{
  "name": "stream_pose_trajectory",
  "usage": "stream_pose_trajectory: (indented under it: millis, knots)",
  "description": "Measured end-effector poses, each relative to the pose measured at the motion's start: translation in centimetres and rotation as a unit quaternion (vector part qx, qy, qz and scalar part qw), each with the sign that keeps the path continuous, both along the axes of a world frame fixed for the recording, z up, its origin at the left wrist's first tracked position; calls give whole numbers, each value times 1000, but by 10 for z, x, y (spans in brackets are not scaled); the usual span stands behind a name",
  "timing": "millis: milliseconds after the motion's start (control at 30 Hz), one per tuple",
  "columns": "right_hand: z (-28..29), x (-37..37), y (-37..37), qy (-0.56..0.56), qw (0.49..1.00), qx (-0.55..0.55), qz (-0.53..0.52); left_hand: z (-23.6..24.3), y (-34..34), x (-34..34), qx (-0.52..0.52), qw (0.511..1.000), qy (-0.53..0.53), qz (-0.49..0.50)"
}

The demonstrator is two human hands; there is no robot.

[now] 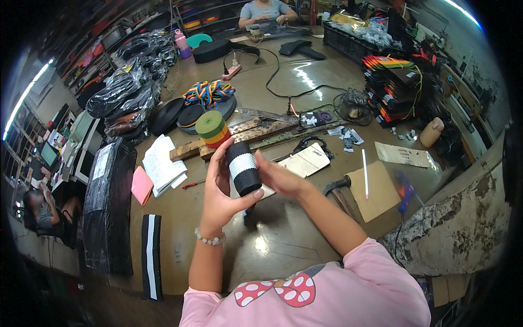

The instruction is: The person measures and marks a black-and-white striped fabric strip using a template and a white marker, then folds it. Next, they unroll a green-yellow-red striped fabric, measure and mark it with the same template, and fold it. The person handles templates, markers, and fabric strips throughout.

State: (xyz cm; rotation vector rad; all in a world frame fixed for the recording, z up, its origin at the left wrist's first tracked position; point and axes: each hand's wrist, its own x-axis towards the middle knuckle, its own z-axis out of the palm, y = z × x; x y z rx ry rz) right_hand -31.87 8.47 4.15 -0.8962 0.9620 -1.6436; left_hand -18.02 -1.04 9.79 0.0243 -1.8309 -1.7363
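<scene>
My left hand (219, 196) grips a rolled black strap with a white middle band (243, 166), tilted above the table, its thumb across the near end. My right hand (278, 177) is at the roll's right side, fingers curled against it. Just beyond the roll stands a stack of green, yellow and red tape coils (212, 125). A flat black-and-white strap (151, 256) lies to the lower left. A notepad (305, 163) and a hammer (342, 196) lie to the right of my hands.
Wrapped black bundles (106, 207) line the left, papers (163, 161) beside them. Wooden bars (256, 125), a power strip (231, 72), cardboard (376, 204), a glue gun (406, 193) and stacked pieces (387, 87) share the table (261, 229). One person (264, 13) works opposite, another (46, 210) sits left.
</scene>
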Motion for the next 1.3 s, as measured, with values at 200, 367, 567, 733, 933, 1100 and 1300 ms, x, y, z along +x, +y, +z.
stream_pose_trajectory:
  millis: [200, 367, 567, 733, 933, 1100, 1300]
  knots:
    - [1, 15, -2, -2, 997, 72, -7, 9, -29, 19, 117, 992, 41, -25]
    - [63, 16, 41, 505, 855, -40, -113, 5, -63, 36, 97, 995, 31, -21]
    - [93, 31, 64, 680, 715, 29, -162, 3, -76, 45, 45, 998, -17, -36]
    - [84, 12, 62, 692, 689, -121, -180, 3, -64, 35, -133, 940, -210, -235]
    - [68, 14, 61, 675, 729, -72, -90, -39, -29, 16, 109, 888, -191, -404]
    - [71, 32, 55, 684, 659, -54, -308, -63, -25, 7, 255, 847, -169, -435]
    - [80, 30, 57, 536, 820, -101, -173, -59, -22, 7, 319, 896, -50, -304]
